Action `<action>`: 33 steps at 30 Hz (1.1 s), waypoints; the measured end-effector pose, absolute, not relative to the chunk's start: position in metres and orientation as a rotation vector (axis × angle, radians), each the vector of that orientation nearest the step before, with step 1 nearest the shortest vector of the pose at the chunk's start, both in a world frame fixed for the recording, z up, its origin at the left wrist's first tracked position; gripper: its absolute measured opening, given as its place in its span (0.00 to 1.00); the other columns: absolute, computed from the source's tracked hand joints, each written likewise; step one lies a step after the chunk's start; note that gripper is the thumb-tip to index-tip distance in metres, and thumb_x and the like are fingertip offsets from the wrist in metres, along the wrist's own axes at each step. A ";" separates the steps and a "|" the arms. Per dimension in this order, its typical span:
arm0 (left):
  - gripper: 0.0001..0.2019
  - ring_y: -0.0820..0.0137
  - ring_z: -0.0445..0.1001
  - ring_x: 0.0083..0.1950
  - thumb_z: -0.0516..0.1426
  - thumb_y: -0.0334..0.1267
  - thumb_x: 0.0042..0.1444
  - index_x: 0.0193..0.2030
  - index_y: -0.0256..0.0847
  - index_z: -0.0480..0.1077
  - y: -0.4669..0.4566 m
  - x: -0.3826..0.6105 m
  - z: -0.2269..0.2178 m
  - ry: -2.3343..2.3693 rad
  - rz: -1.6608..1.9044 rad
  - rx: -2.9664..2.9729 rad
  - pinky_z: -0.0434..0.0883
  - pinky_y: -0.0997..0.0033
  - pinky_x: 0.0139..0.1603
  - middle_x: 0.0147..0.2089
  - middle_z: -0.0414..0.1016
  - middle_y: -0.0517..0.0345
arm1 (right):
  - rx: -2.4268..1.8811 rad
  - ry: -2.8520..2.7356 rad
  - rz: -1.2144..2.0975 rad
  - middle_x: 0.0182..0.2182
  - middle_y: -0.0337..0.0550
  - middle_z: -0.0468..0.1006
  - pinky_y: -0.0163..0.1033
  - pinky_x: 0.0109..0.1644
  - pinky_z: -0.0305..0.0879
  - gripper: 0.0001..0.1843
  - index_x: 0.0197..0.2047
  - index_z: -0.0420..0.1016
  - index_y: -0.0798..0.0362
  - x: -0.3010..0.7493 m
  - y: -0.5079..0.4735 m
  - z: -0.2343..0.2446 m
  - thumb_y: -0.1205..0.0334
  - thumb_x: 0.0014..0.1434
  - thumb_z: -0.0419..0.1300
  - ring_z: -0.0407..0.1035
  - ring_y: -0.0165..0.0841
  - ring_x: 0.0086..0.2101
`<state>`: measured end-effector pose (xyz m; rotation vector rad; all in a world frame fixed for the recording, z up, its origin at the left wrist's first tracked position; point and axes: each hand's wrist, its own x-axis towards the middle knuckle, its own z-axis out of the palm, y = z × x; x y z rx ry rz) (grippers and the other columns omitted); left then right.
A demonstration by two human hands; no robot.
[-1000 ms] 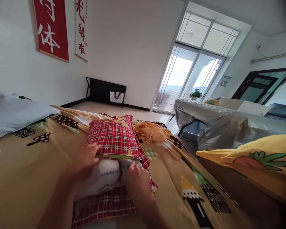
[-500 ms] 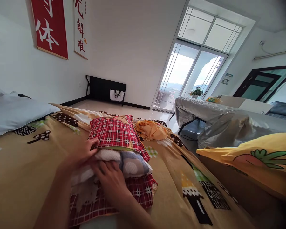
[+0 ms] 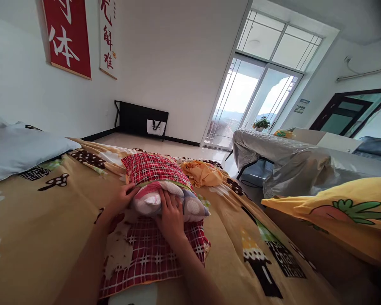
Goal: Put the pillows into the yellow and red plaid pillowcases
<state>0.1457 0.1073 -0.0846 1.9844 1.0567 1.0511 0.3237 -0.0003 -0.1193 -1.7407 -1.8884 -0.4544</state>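
A red plaid pillowcase (image 3: 152,169) lies on the tan patterned blanket (image 3: 34,220), with a white and grey pillow (image 3: 190,206) partly inside its mouth. My left hand (image 3: 122,198) grips the pillowcase's upper edge at the left of the opening. My right hand (image 3: 170,212) presses flat on the pillow's exposed end, fingers spread. The lower flap of the pillowcase (image 3: 146,254) lies spread towards me.
A crumpled orange cloth (image 3: 201,173) lies just beyond the pillowcase. A pale blue pillow (image 3: 15,150) is at the left, a yellow carrot-print pillow (image 3: 343,212) at the right. A covered table (image 3: 282,159) stands past the bed, near a glass door.
The pillow has gone further into the pillowcase. My right hand moved forward onto the pillow's end. My left hand shifted forward along the pillowcase edge.
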 end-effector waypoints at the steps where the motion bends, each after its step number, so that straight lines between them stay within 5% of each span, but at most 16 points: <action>1: 0.20 0.71 0.64 0.30 0.49 0.55 0.54 0.25 0.40 0.62 0.103 0.152 -0.081 1.039 1.097 1.993 0.62 0.72 0.33 0.25 0.65 0.63 | -1.746 -1.857 -0.464 0.65 0.50 0.59 0.52 0.65 0.44 0.39 0.70 0.46 0.53 0.329 0.000 -0.116 0.62 0.58 0.57 0.53 0.42 0.62; 5: 0.18 0.73 0.61 0.27 0.48 0.52 0.56 0.25 0.41 0.59 0.080 0.177 -0.061 1.026 1.185 2.081 0.58 0.73 0.31 0.22 0.60 0.65 | -1.778 -1.678 -0.500 0.61 0.53 0.64 0.49 0.56 0.57 0.36 0.67 0.54 0.55 0.347 0.002 -0.110 0.64 0.56 0.56 0.63 0.44 0.55; 11: 0.13 0.70 0.65 0.28 0.46 0.46 0.58 0.28 0.41 0.60 0.053 0.188 -0.040 1.158 1.163 2.261 0.57 0.70 0.33 0.25 0.67 0.59 | -1.628 -1.668 -0.567 0.40 0.53 0.78 0.47 0.45 0.64 0.22 0.51 0.74 0.59 0.333 0.002 -0.135 0.66 0.55 0.52 0.70 0.43 0.39; 18: 0.14 0.68 0.68 0.29 0.46 0.46 0.60 0.29 0.41 0.62 0.045 0.178 -0.030 1.168 0.987 2.449 0.58 0.69 0.33 0.26 0.71 0.57 | -1.792 -1.898 -0.447 0.53 0.58 0.73 0.49 0.57 0.61 0.22 0.54 0.73 0.61 0.316 0.005 -0.134 0.72 0.58 0.51 0.66 0.43 0.54; 25: 0.11 0.66 0.71 0.31 0.46 0.40 0.61 0.32 0.41 0.65 0.011 0.191 -0.013 1.186 0.694 2.700 0.54 0.69 0.31 0.29 0.74 0.55 | -2.223 -1.633 -0.219 0.41 0.57 0.79 0.38 0.43 0.68 0.16 0.47 0.76 0.59 0.341 0.010 -0.112 0.73 0.60 0.51 0.74 0.39 0.43; 33: 0.07 0.68 0.65 0.29 0.48 0.40 0.55 0.28 0.42 0.59 0.046 0.146 -0.017 1.814 0.690 2.249 0.55 0.71 0.30 0.27 0.67 0.58 | -1.587 -2.027 -0.212 0.51 0.45 0.75 0.39 0.49 0.65 0.30 0.63 0.60 0.49 0.323 -0.015 -0.089 0.67 0.57 0.57 0.71 0.37 0.47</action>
